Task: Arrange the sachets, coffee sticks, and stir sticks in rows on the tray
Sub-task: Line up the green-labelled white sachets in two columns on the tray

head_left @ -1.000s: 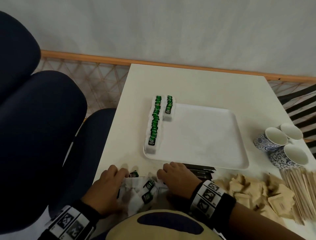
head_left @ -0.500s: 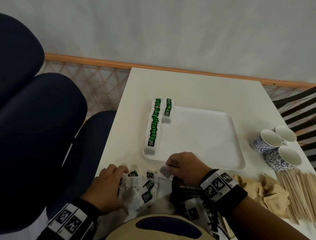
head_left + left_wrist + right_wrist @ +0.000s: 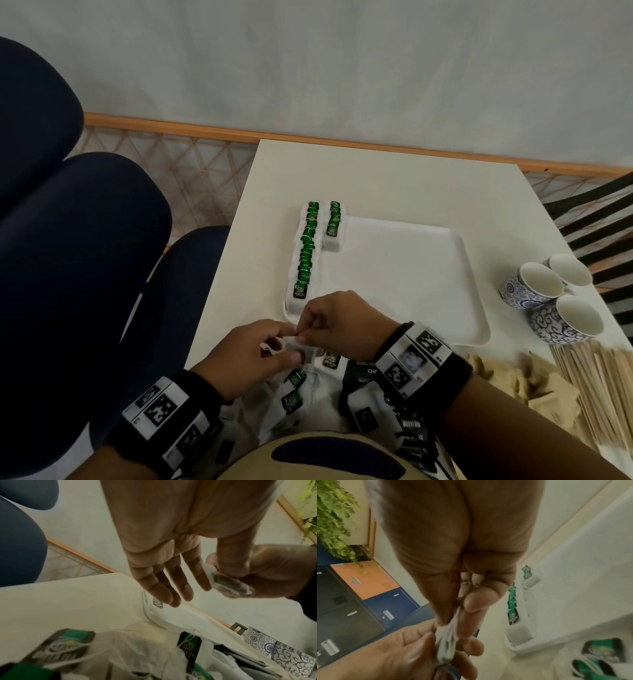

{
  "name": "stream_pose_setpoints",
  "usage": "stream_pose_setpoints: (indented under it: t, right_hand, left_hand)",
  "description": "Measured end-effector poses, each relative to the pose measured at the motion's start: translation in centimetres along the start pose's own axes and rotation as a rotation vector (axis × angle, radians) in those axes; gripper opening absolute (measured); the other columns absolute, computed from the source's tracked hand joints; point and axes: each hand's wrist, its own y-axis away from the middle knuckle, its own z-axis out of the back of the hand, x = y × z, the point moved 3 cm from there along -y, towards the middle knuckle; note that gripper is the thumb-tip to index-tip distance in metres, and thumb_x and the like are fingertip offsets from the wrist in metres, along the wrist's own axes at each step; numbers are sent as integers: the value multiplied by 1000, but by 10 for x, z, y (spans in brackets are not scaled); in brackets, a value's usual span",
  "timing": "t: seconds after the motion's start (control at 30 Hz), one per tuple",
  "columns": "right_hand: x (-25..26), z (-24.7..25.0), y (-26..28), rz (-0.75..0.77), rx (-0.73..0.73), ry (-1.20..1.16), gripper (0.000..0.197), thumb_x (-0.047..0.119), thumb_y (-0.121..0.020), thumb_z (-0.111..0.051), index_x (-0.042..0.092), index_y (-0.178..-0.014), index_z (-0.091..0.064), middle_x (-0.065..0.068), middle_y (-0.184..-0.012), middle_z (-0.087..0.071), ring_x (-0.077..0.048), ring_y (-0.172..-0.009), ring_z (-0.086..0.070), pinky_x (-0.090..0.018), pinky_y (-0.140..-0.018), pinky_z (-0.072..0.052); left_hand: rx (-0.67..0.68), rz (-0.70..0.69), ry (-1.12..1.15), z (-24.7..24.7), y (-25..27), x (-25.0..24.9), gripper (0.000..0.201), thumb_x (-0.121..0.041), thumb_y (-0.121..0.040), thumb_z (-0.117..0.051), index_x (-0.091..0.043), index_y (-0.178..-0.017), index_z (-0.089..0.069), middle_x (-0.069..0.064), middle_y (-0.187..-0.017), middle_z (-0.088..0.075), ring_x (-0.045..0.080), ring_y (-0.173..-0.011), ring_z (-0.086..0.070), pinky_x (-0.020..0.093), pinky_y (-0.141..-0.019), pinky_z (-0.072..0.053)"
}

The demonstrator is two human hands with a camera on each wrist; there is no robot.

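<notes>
Sachet [image 3: 297, 343]: white, pinched between left hand [image 3: 251, 356] and right hand [image 3: 344, 320] fingers, above near tray [image 3: 476, 325] corner | Tray: two green-tagged sachet rows [image 3: 306, 250], left side | Bench [image 3: 394, 178]: loose sachets [image 3: 291, 390] near edge

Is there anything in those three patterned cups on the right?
No, the head view looks into all three blue-patterned cups beside the tray, and their white insides are bare.
</notes>
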Motion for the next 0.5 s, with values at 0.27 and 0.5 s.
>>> stream_pose_setpoints:
  t: [0.27,0.5]
  right_hand:
    - [-1,-11,-17,11,31,75,24,15,-97,-46,21,-107,-67,6,-87,-70,-5,-72,-63,-20,-71,-53]
    - [-8,-53,-25,230,293,553,37,6,-85,-64,30,-113,-68,-3,-112,-58,-25,-99,-59,-38,-80,-52]
  left_hand:
    - [-87,132,277,15,3,12,18,-21,-98,-51,-10,-87,-61,13,-79,-66,18,-73,-63,34,-68,-52]
    - [-45,297,780,16,15,14,25,-8,-103,-31,-4,-106,-55,4,-77,-63,18,-57,-51,25,-48,-39]
